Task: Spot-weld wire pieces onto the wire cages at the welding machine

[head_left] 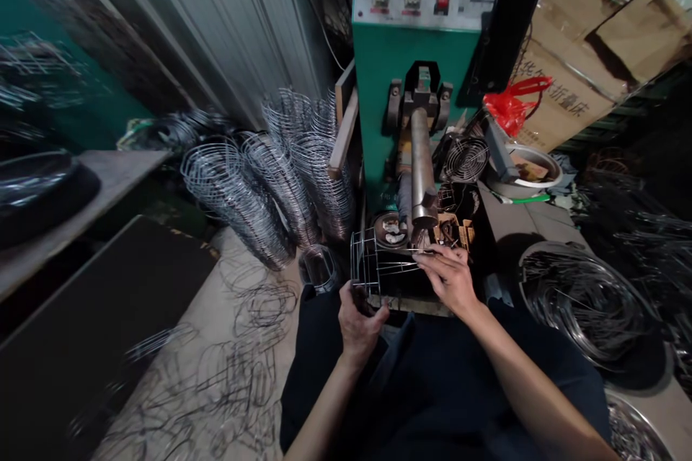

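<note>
My left hand is closed round the lower edge of a small wire basket, held on its side above my lap. Long thin wires run from the basket toward my right hand. The fingers of that hand are pinched on the wire ends, just under the tip of the machine's thick metal arm. Whether the wire touches the tip is too small to tell. The arm juts out of a green spot welding machine, which has a red light lit on its panel.
Stacks of wire baskets stand left of the machine. Loose bent wires litter the floor. On the right, a round pan holds wire pieces, with a white bowl and cardboard boxes behind. A phone hangs by the panel.
</note>
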Demonstrator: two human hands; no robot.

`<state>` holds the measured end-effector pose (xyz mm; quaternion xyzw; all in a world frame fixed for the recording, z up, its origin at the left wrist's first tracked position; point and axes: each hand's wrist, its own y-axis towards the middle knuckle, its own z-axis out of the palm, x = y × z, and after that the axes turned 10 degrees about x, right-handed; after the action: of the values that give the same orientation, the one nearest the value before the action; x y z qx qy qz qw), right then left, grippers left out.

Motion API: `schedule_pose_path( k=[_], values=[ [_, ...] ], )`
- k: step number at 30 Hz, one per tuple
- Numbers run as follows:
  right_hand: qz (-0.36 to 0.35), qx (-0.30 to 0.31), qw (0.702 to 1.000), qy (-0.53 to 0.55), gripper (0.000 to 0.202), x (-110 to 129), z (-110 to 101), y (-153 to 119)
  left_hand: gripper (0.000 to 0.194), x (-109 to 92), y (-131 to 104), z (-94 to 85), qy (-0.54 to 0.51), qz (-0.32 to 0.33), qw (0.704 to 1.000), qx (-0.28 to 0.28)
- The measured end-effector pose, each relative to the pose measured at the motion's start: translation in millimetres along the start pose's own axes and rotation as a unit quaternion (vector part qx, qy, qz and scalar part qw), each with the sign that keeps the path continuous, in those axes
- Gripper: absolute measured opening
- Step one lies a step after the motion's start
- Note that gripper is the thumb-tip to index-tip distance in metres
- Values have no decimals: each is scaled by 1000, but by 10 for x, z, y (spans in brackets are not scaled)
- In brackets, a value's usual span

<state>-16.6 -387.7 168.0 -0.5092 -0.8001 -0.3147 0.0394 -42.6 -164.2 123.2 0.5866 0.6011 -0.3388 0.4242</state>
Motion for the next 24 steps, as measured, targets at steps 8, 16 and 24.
schedule_pose_path(
  k=[8, 16, 24],
  values=[
    [-7, -19, 1000, -1, 22, 24, 52, 114, 59, -54, 47, -48, 11, 10, 1000, -7],
    [-9, -31, 999, -11, 23, 9, 77, 154, 62, 35, 105, 18, 9, 19, 1000, -21],
    [29, -51, 998, 4, 17, 31, 61, 167, 61, -17, 121, -10, 24, 26, 999, -20]
  ],
)
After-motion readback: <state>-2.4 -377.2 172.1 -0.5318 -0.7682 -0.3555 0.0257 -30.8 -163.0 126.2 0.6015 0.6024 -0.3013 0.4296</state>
